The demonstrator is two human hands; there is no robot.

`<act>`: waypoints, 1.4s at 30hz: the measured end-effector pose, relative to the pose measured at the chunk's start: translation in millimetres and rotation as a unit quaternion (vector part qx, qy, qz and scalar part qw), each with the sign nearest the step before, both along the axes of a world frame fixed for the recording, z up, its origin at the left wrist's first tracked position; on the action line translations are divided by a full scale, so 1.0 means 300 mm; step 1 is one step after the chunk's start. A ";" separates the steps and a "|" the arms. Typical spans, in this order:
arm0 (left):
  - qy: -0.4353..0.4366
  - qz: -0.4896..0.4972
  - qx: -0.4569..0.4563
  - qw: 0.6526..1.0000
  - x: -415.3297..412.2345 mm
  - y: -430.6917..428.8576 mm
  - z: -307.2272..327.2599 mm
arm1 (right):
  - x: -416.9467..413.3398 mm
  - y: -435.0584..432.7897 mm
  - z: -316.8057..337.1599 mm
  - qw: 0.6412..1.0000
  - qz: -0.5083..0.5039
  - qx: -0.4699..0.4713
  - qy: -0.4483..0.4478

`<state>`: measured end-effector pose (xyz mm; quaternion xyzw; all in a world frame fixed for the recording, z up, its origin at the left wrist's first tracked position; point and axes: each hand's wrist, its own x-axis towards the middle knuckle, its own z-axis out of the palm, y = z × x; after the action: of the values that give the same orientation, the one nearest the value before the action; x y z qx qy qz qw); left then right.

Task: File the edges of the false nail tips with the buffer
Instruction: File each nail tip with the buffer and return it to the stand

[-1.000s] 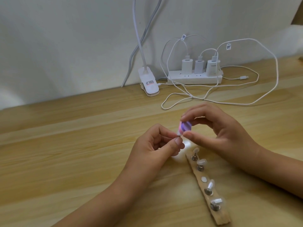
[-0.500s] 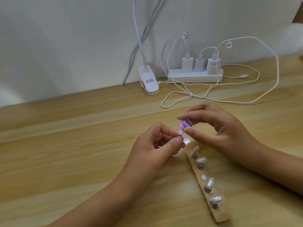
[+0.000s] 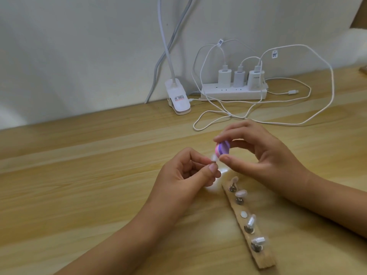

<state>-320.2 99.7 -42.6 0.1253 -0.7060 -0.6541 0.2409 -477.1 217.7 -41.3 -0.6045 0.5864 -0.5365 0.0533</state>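
My left hand [image 3: 186, 175] pinches a small clear false nail tip [image 3: 274, 158] on its metal stud between thumb and forefinger. My right hand [image 3: 264, 155] holds a small pink and purple buffer [image 3: 282, 148] between thumb and fingers, pressed against the tip's edge. Both hands hover just above the table. A wooden strip [image 3: 258, 253] lies at the lower right, carrying several more clear nail tips on metal studs, such as one near its top [image 3: 240, 193] and one at its bottom [image 3: 258, 240]. One round white spot [image 3: 243, 214] on the strip stands bare.
The wooden table [image 3: 79, 195] runs to a white wall. At the back stand a white lamp clip [image 3: 178, 98] with its gooseneck, and a white power strip [image 3: 232, 93] with three chargers. White cables [image 3: 317, 114] loop across the table behind my hands.
The buffer in my right hand has shifted slightly up and back against the nail tip. My left hand has stayed nearly still.
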 end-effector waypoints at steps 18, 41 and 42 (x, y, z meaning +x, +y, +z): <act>0.008 -0.001 0.005 1.000 -0.004 -0.006 -0.004 | 0.009 -0.005 -0.006 0.998 0.051 -0.027 0.003; -0.025 0.013 -0.061 0.998 0.004 0.006 0.005 | 0.018 0.006 0.007 0.999 0.005 -0.014 0.042; -0.024 0.014 -0.061 0.998 0.004 0.007 0.006 | 0.021 0.006 0.009 0.999 0.005 -0.013 0.040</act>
<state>-319.0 101.8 -40.8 0.1356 -0.7486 -0.6029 0.2405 -470.8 219.5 -38.6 -0.6293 0.5778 -0.5192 0.0243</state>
